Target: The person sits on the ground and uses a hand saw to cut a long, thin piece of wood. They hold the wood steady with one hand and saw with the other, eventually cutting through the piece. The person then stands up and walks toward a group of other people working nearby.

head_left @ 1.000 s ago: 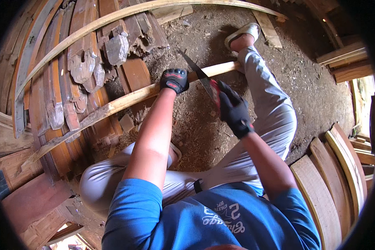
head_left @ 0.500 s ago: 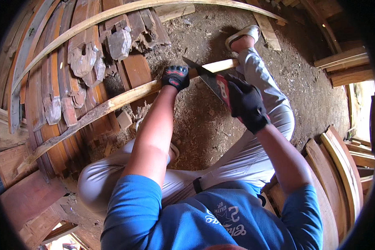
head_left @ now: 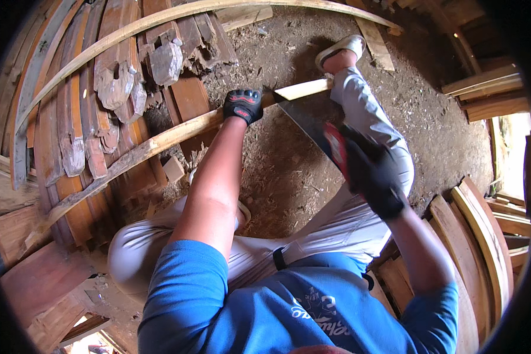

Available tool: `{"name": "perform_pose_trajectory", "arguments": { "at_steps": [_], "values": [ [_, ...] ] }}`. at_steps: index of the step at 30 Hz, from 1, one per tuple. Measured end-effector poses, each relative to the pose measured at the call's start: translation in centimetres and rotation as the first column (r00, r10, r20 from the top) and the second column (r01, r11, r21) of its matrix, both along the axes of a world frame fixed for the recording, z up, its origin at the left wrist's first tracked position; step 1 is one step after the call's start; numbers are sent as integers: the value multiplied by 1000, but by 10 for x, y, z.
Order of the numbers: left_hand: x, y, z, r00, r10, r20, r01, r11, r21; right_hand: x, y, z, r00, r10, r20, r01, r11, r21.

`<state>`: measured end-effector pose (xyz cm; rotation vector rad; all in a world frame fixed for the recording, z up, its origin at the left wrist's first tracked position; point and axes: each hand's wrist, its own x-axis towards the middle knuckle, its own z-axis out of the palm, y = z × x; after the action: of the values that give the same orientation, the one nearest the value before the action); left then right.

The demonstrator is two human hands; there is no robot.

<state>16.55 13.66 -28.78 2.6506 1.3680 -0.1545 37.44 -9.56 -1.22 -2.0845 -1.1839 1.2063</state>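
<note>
A long, narrow wooden strip (head_left: 165, 140) slants up from the lower left across the stacked boards, its far end beside my outstretched foot. In a black glove with red trim, my left hand (head_left: 243, 107) is closed round the strip, left of the saw. My right hand (head_left: 372, 172), gloved alike and a little blurred, grips the red-and-black handle of a hand saw (head_left: 308, 125). The dark blade runs up and left from the handle, and its tip end lies across the strip just right of my left hand. The grip's fingers are partly hidden.
Weathered boards (head_left: 91, 112) with broken ends are stacked at the left. Another long, curved strip (head_left: 177, 12) spans the top. Curved planks (head_left: 483, 236) stand at the lower right, and more boards (head_left: 483, 88) lie at the right. Shavings cover the dirt floor (head_left: 277, 177).
My right hand has drawn the saw back, down and to the right, so more blade shows below the strip. My left hand keeps its hold on the strip.
</note>
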Motion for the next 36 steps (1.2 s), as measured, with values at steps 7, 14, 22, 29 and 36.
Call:
{"name": "perform_pose_trajectory", "arguments": {
  "at_steps": [7, 14, 22, 29, 36],
  "values": [
    [28, -1, 5, 998, 25, 64, -18, 994, -109, 8, 37, -139, 817, 44, 575, -423, 723, 546],
    [7, 0, 1, 999, 8, -37, -10, 999, -41, 24, -42, 12, 998, -17, -64, 18, 1000, 16],
    [22, -14, 11, 995, -23, 95, 24, 1000, -10, -20, 74, -123, 991, -43, 127, 11, 970, 243],
    [13, -7, 10, 998, -22, -66, 17, 997, -73, -21, -9, -104, 999, -35, 32, 26, 969, 246],
    [16, -8, 13, 1000, 11, -3, -11, 998, -61, 1, -79, -47, 998, -55, 40, 49, 991, 122]
  ]
}}
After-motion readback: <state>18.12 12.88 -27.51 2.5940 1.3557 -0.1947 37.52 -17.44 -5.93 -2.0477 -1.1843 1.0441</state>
